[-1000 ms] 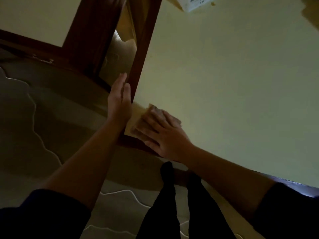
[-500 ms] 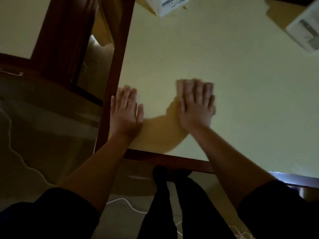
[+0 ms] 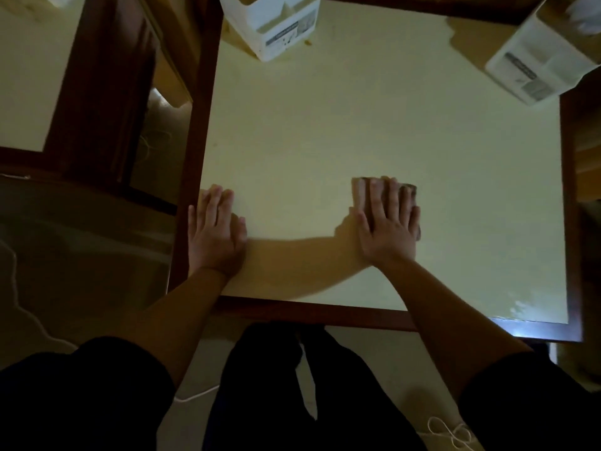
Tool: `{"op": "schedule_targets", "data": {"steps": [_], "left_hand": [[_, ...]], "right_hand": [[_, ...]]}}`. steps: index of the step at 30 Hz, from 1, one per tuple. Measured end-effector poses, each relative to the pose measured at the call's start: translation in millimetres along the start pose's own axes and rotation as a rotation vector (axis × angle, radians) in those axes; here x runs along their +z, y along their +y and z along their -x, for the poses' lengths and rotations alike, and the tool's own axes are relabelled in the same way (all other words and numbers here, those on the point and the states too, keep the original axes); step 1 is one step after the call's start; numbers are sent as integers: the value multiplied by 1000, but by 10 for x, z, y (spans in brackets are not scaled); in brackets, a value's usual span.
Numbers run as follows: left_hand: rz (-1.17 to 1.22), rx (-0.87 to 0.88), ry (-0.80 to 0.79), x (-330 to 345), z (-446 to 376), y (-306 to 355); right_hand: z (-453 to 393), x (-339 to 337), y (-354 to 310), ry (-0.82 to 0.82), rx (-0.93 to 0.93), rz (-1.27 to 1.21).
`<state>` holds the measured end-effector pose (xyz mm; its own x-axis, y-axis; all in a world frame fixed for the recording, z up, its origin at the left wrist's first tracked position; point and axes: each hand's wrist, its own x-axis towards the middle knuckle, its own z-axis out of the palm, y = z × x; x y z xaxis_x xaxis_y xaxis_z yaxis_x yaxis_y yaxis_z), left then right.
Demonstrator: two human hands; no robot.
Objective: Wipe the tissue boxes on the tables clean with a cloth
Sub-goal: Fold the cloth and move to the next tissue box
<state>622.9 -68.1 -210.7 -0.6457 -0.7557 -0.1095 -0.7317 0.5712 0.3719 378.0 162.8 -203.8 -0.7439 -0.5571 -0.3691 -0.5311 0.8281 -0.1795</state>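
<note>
- The left hand (image 3: 216, 231) lies flat on the near left corner of the desk (image 3: 325, 131), fingers straight and holding nothing. A second ago it stood on edge against the dark wooden rim; half a second ago it was already palm down.
- The cloth (image 3: 361, 193) sits under the right hand (image 3: 388, 222), whose straight fingers press it onto the desk without curling round it; its brown edges show past the fingertips and on both sides. A second ago this hand and cloth were at the near left corner, beside the left hand; now they are well apart from it, toward the middle of the near edge.
- One white tissue box (image 3: 276, 26) stands at the far edge, left of centre, and a second tissue box (image 3: 536, 65) at the far right corner. Both are well apart from the cloth and from both hands, and more of each shows now than before.
</note>
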Motion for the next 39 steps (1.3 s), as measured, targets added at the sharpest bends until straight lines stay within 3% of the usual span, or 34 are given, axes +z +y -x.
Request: {"op": "schedule_targets", "data": {"steps": [7, 14, 22, 25, 28, 33, 36, 39], "left_hand": [[-27, -1, -57, -25, -8, -9], [-80, 12, -133, -70, 30, 7], [-254, 197, -425, -688, -416, -32], [-169, 158, -571, -944, -753, 6], [164, -48, -650, -1167, -979, 110], [639, -172, -345, -1329, -1332, 407], [756, -250, -207, -1352, -1582, 583], [827, -294, -109, -1335, -1910, 734]], "right_hand": [[372, 201, -219, 34, 131, -42], [1181, 461, -680, -36, 51, -21], [1141, 22, -794, -39, 99, -99], [862, -344, -901, -13, 138, -258], [507, -725, -1016, -39, 135, -406], [-258, -1262, -1235, 94, 111, -818], [-748, -1491, -1372, 146, 79, -1000], [-1257, -1678, -1453, 145, -3, -1026]]}}
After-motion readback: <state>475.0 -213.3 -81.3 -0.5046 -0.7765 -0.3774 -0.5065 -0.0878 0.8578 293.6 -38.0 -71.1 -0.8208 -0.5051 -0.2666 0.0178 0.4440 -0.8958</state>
